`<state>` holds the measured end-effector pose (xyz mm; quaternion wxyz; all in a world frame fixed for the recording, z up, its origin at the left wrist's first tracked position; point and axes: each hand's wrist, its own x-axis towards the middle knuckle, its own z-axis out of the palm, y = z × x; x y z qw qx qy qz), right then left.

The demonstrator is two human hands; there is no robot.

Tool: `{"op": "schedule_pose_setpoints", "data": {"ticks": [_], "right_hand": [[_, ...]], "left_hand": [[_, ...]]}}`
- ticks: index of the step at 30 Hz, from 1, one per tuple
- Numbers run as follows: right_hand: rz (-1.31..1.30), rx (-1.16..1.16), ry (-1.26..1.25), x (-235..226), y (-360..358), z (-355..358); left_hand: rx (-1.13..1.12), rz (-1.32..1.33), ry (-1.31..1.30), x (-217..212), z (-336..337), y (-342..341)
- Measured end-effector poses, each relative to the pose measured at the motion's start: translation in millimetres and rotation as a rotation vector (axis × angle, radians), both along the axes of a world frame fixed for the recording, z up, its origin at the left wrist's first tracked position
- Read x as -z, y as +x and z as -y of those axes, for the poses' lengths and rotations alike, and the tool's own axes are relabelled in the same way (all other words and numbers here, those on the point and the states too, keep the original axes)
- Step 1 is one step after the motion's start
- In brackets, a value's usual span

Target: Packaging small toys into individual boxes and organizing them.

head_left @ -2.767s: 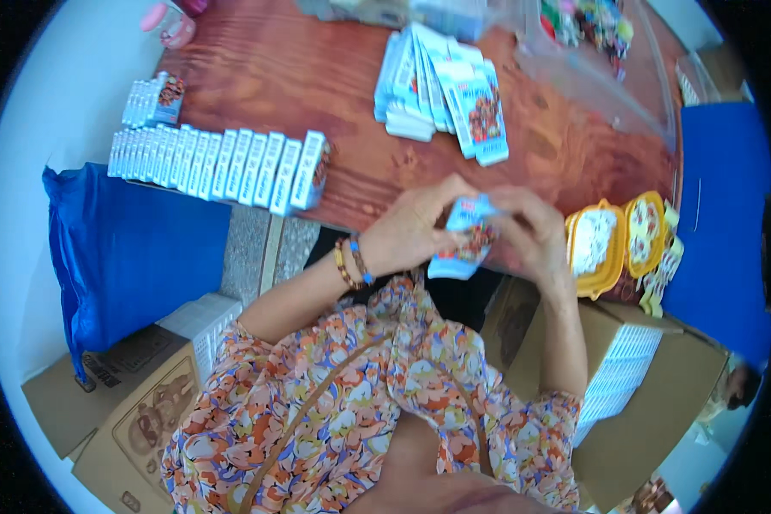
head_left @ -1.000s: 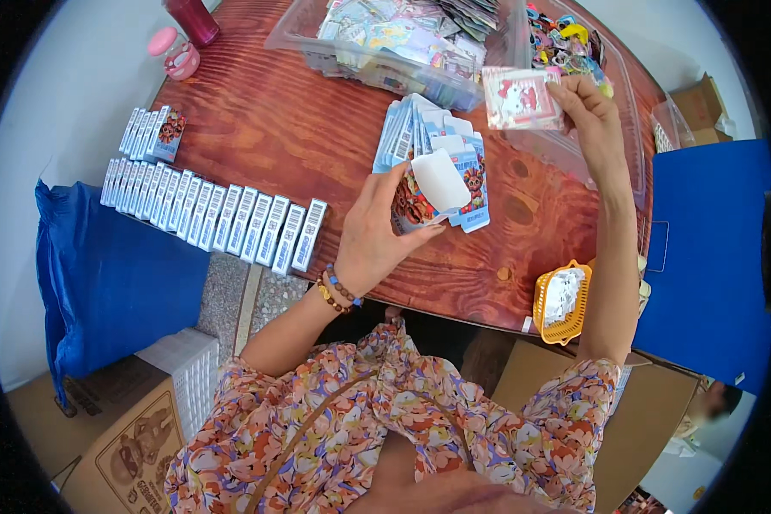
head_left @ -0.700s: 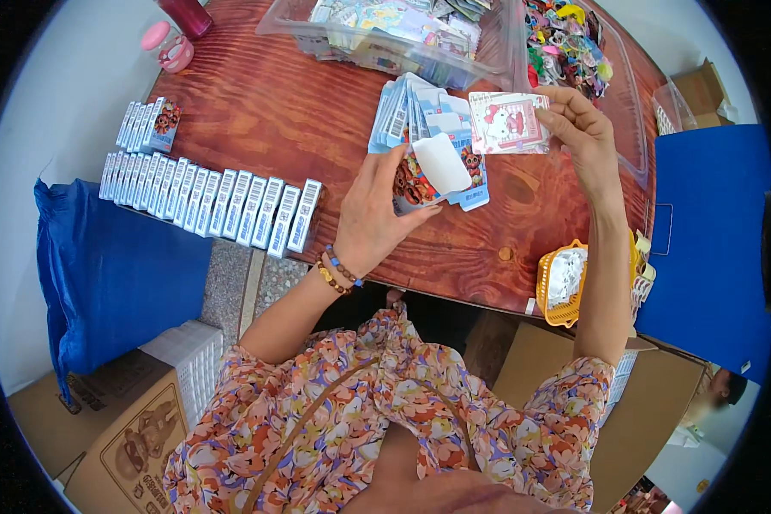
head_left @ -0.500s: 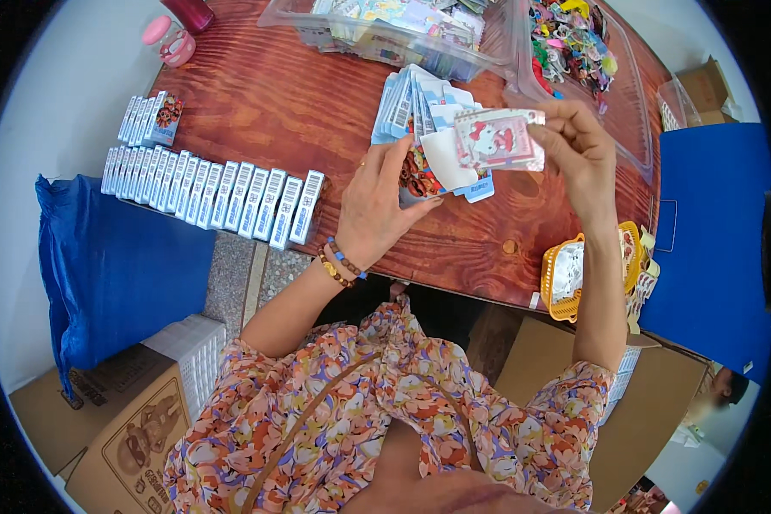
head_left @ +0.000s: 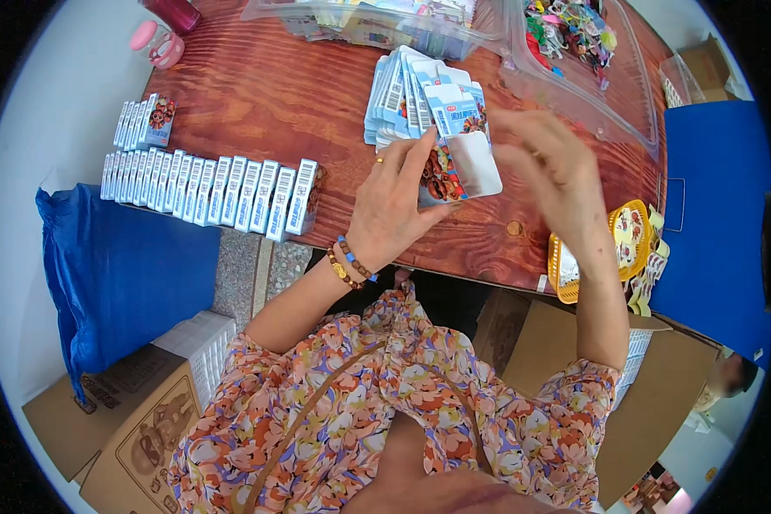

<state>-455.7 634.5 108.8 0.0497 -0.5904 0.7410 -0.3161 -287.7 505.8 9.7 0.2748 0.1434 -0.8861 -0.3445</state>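
My left hand (head_left: 396, 186) is closed around a small printed carton (head_left: 444, 174) with colourful pictures on its side, tilted toward the right. The carton's white end flap (head_left: 480, 164) stands out at the open end. Just right of that end is my right hand (head_left: 550, 163), raised over the table and smeared by motion, so its fingers do not show clearly. Beyond the carton lies a fanned pile of flat light-blue cartons (head_left: 392, 96), partly covered by it. Whether anything lies inside the held carton cannot be seen.
Rows of upright filled-out boxes (head_left: 206, 190) line the table's left front edge. Clear bins hold flat packets (head_left: 377, 30) and small coloured trinkets (head_left: 565, 38). Yellow baskets (head_left: 568, 287) stand at the right front edge. A pink-lidded jar (head_left: 158, 47) is far left.
The pink-and-white picture packet that my right hand held by the carton's mouth is no longer visible. The right hand has dropped slightly, and the carton sits a little farther right.
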Motion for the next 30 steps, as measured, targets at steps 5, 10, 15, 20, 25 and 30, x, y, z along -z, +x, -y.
{"op": "schedule_pose_setpoints", "data": {"ticks": [5,10,15,20,25,30], "right_hand": [[0.194,0.376,-0.062,3,-76,-19],[-0.18,0.556,0.029,18,-200,-4],[-0.131,0.352,0.532,57,-287,51],[0.129,0.388,0.779,69,-306,81],[0.097,0.36,0.899,72,-285,87],[0.142,0.3,0.712,84,-311,75]], "left_hand": [[0.072,-0.022,0.088,6,-5,-2],[0.27,0.029,0.154,16,-31,2],[0.336,0.129,0.287,22,-25,-3],[0.39,0.143,0.338,31,-11,-3],[0.419,0.155,0.382,30,-8,-7],[0.43,0.156,0.383,35,-5,-12]]}}
